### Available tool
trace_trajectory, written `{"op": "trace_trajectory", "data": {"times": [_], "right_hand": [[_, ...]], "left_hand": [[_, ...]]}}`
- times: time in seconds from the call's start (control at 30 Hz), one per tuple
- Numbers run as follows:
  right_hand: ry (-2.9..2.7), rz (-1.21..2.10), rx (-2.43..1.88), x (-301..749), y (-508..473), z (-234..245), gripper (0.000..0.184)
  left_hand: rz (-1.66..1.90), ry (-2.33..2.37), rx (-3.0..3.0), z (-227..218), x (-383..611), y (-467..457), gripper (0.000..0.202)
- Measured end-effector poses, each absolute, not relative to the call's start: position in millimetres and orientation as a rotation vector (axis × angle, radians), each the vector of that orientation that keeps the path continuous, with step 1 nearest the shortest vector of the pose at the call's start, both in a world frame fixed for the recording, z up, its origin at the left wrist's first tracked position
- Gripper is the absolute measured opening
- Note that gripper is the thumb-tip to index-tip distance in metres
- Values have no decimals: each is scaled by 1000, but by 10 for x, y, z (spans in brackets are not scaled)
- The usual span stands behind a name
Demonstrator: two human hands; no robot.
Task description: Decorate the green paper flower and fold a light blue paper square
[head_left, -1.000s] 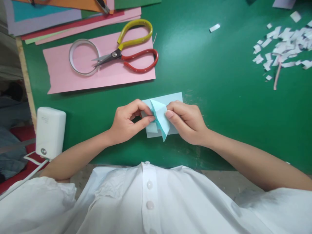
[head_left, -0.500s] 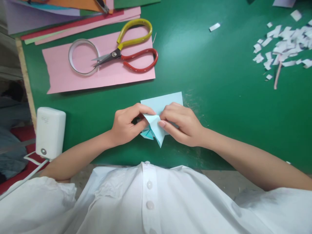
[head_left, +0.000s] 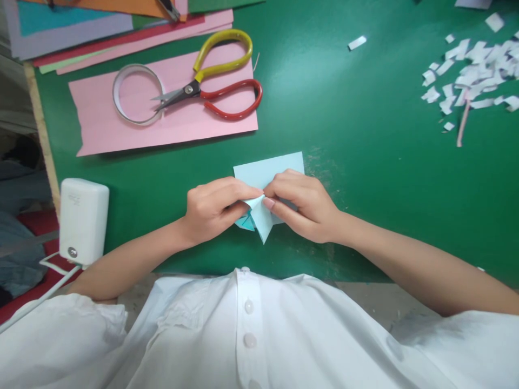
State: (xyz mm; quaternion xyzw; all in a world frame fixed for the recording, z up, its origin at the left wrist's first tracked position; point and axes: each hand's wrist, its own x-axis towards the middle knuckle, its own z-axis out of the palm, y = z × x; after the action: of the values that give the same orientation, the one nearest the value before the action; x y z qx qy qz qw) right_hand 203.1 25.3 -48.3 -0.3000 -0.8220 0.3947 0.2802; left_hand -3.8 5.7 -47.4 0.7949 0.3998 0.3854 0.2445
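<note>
A small folded light-blue paper piece (head_left: 260, 220) is pinched between both of my hands just above the green table. My left hand (head_left: 213, 208) grips its left side with curled fingers. My right hand (head_left: 302, 205) holds its right side, thumb and forefinger pressed on the top fold. The piece's pointed tip hangs down toward me. Under the hands lies a flat light-blue paper sheet (head_left: 267, 167), partly hidden by my fingers.
Scissors (head_left: 211, 86) with yellow and red handles and a white tape ring (head_left: 135, 94) lie on a pink sheet (head_left: 162, 121) at the back left. Coloured paper is stacked beyond. White paper scraps (head_left: 474, 75) lie at the far right. A white box (head_left: 83, 219) sits at the left edge.
My hands have closed in together and folded the paper piece smaller, and it has turned and dropped slightly toward me. More of the flat sheet behind shows now.
</note>
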Motion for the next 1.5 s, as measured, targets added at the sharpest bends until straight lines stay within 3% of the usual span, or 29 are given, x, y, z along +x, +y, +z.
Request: {"op": "trace_trajectory", "data": {"times": [1.2, 1.5], "right_hand": [[-2081, 1053, -943, 1986, 217, -451, 15], [-2046, 1056, -995, 1990, 206, -456, 17]], "left_hand": [[1112, 1036, 2413, -470, -28, 61, 12], [1071, 970, 2136, -431, -49, 94, 25]]}}
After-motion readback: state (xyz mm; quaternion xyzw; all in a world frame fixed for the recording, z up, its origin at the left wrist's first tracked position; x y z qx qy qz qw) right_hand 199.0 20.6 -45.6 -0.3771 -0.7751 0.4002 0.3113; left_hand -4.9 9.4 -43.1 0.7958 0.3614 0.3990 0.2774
